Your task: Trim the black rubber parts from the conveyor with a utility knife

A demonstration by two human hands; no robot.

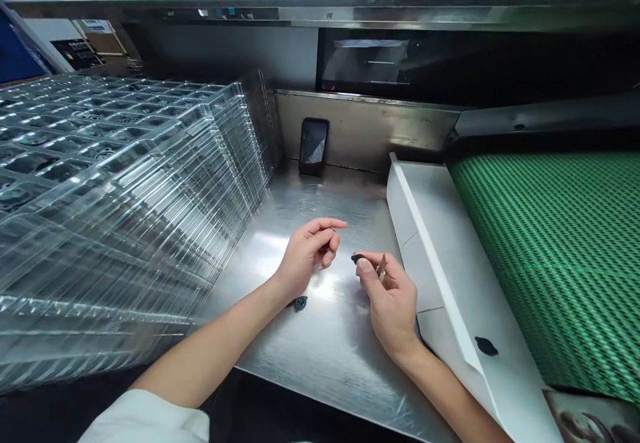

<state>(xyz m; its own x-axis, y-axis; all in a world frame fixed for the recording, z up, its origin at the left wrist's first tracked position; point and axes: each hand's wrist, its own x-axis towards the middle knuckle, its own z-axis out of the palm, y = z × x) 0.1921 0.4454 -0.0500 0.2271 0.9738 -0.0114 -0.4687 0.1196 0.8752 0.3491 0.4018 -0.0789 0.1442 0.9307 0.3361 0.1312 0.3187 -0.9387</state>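
Observation:
My right hand (389,296) hovers over the steel worktop (320,349) and pinches a small black part (357,258) at its fingertips; a thin blade-like tool (382,267) lies along its fingers. My left hand (309,251) is just to the left, its index finger stretched out and the other fingers curled, possibly around something small and dark that I cannot make out. Another small round black part (300,303) lies on the worktop under my left wrist.
A tall slanted stack of clear plastic trays (115,203) fills the left. A phone (313,146) leans on the back wall. A white ledge (450,276) with one black part (486,346) borders a green conveyor belt (555,256) on the right.

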